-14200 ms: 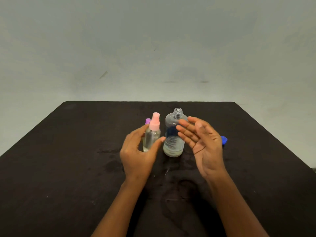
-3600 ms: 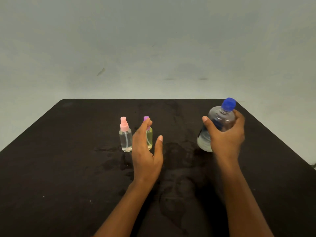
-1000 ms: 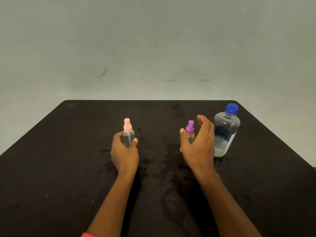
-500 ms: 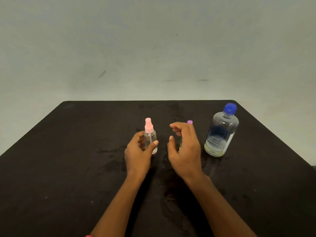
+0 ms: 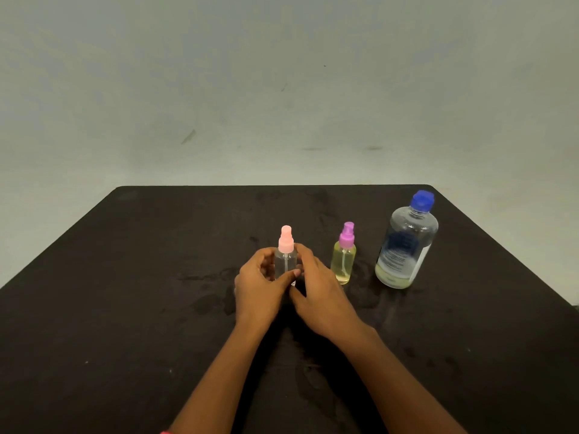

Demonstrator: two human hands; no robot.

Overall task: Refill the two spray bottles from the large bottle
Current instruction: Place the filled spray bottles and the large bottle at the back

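A: Where do the hands sit?

B: Both on the pink-topped spray bottle (image 5: 285,264), centre of the black table (image 5: 125,308). The left hand (image 5: 258,288) wraps it from the left. Its fingers curl behind the clear body and its thumb lies across the front, low down. That is a firm hold.

A: And the right hand (image 5: 318,294)?

B: It closes in from the other side. Its fingers curve against the bottle's right flank, with the thumb down near the base, just under the left thumb. It is clasped on the same bottle. The base itself is hidden behind the hands, so the observer cannot tell whether it stands on the table or is lifted a little.

A: What state is that bottle in?

B: Upright, with the pink spray head on. The contents look clear. The level is hard to read behind the fingers.

A: Where is the other small one?

B: The purple-topped spray bottle (image 5: 343,261) stands upright just to the right of the right hand, with a narrow gap between them. Its spray head is on, and pale yellow liquid fills most of the body.

A: And the large bottle (image 5: 405,245)?

B: Further right, near the table's right edge and apart from the purple-topped one. It is upright with its blue cap (image 5: 423,200) in place. A shallow layer of yellowish liquid sits at the bottom, and a dark blue label faces front.

A: What are the surroundings?

B: Dull damp smears (image 5: 213,296) mark the tabletop around the hands. A plain pale wall (image 5: 282,89) stands behind.
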